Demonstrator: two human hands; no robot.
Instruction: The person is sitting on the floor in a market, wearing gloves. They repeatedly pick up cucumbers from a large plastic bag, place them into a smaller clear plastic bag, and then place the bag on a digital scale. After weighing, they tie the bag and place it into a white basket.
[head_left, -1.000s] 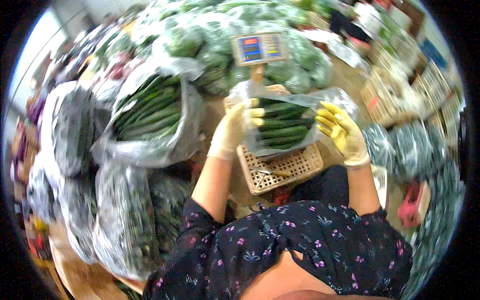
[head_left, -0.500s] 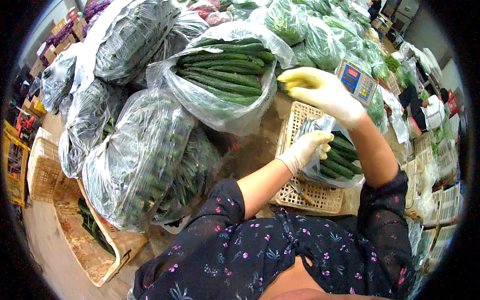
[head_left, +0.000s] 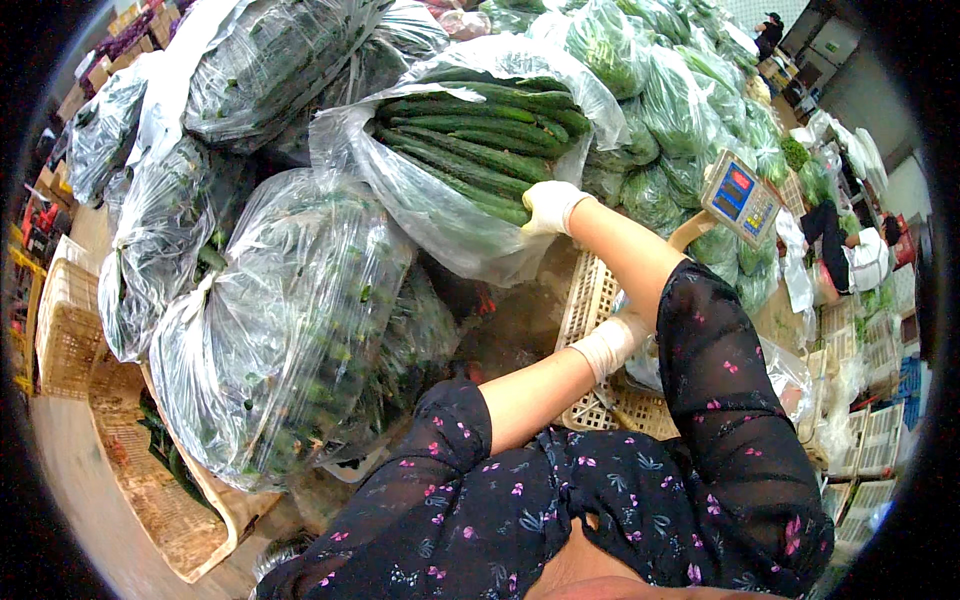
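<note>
Long dark green cucumbers [head_left: 480, 135] lie packed in an open clear plastic bag [head_left: 440, 235] ahead of me. My right hand [head_left: 552, 208], in a pale glove, reaches to the bag's near right edge, its fingers closed round the end of a cucumber. My left hand [head_left: 622, 336], gloved too, is over the cream slatted crate [head_left: 583, 300]. The right forearm covers its fingers, so their grip is hidden. Part of a clear plastic bag [head_left: 642, 368] shows in the crate beside the left hand; its contents are mostly covered by my right arm.
Full clear bags of cucumbers [head_left: 280, 330] are heaped at the left. A tipped plastic crate [head_left: 150, 500] with a few cucumbers lies lower left. A digital scale display [head_left: 740, 200] stands right of the crate. Bagged green vegetables [head_left: 670, 110] pile up behind.
My right hand has moved left from near the scale display to the open bag and closed on a cucumber. The right forearm now crosses over my left hand. The view has shifted slightly.
</note>
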